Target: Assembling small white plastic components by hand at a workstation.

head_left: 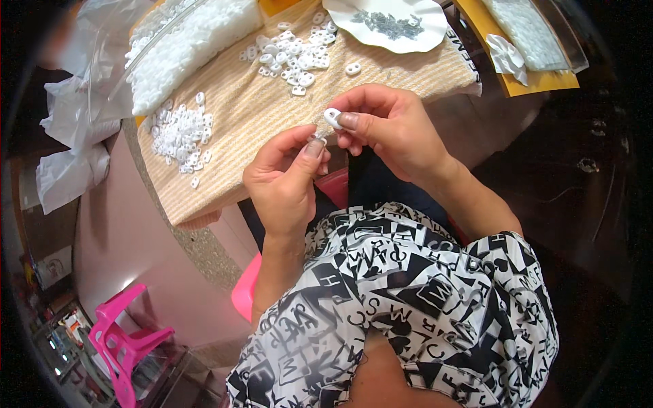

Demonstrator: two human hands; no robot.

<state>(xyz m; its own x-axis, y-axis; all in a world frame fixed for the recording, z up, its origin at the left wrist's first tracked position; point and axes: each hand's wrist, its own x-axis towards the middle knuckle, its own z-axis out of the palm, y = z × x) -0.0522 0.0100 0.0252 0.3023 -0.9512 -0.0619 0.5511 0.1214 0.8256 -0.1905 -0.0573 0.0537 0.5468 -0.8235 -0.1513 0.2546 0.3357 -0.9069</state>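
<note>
Between the thumb and forefinger of my right hand [401, 129] is a white oval plastic piece [332, 118] with a hole in it. My left hand [287, 173] is closed in a pinch just left of it; a tiny pale bit shows at its fingertips, too small to name. Both hands are raised over the near edge of a table covered with a yellow-striped cloth [238, 146]. Beyond them lies a loose pile of similar white oval pieces [275, 58], with one stray piece [352, 69] to its right. Smaller white pieces [183, 136] are heaped at the left.
A white wavy-rimmed plate [401, 45] with small grey metallic bits stands at the far side. A large clear bag of white pieces [197, 51] lies far left. Another filled bag [527, 34] rests on yellow packaging at right. A pink plastic stool [126, 333] is lower left.
</note>
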